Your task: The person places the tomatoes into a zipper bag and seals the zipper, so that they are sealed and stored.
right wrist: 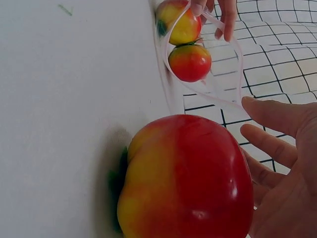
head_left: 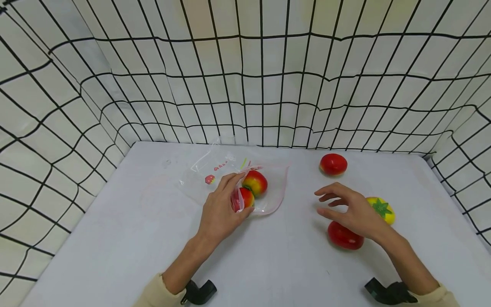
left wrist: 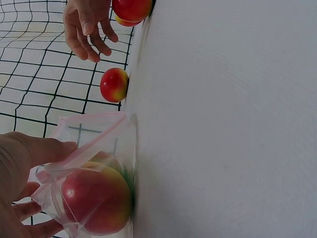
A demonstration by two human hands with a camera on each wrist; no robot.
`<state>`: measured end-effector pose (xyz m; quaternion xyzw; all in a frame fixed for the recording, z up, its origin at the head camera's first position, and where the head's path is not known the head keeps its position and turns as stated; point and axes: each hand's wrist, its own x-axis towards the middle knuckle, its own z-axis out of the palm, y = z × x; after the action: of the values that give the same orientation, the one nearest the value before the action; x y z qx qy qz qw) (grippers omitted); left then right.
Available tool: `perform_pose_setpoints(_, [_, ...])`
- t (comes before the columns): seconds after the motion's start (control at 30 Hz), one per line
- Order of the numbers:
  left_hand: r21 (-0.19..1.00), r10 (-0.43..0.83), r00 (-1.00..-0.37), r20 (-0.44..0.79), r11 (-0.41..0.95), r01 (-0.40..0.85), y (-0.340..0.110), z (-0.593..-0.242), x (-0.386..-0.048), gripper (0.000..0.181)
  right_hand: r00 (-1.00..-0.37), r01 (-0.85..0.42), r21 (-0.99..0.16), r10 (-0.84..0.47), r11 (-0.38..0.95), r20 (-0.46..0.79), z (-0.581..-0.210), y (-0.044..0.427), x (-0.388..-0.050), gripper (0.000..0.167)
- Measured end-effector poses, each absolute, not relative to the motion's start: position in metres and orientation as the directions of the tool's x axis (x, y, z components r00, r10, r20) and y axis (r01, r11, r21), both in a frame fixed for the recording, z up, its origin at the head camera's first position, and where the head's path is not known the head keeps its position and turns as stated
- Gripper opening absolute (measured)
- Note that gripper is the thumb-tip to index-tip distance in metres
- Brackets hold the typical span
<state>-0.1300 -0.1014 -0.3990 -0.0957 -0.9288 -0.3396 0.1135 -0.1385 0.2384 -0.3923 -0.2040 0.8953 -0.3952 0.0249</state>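
Note:
A clear plastic bag with a pink edge lies on the table, two red-yellow fruits inside it. My left hand pinches the bag's edge beside the fruits; the left wrist view shows its thumb on the pink rim. My right hand hovers with spread, slightly bent fingers, holding nothing, above a red fruit and partly over a yellow fruit with a green leaf top. Large in the right wrist view, a red-yellow fruit sits beside the right hand.
Another red fruit lies near the back edge of the white table, right of the bag. A black wire grid with pale sheeting behind it rises at the back and on both sides.

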Motion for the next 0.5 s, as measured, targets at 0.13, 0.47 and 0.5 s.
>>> perform_pose_setpoints(0.13, [0.608,0.100,-0.955,0.278,0.752,0.256,-0.1017,-0.3990,-0.1301,0.094,-0.918,-0.336,-0.715,-0.382,0.613,0.104,-0.3904,0.2411,-0.1360,0.043])
perform_pose_setpoints(0.47, [0.601,0.102,-0.955,0.279,0.757,0.256,-0.1018,-0.3999,-0.1309,0.094,-0.920,-0.319,-0.722,-0.385,0.614,0.079,-0.3894,0.2477,-0.1311,0.045])
perform_pose_setpoints(0.5, [0.601,0.102,-0.955,0.278,0.757,0.256,-0.1018,-0.4001,-0.1310,0.094,-0.919,-0.318,-0.722,-0.386,0.614,0.076,-0.3893,0.2488,-0.1304,0.045])
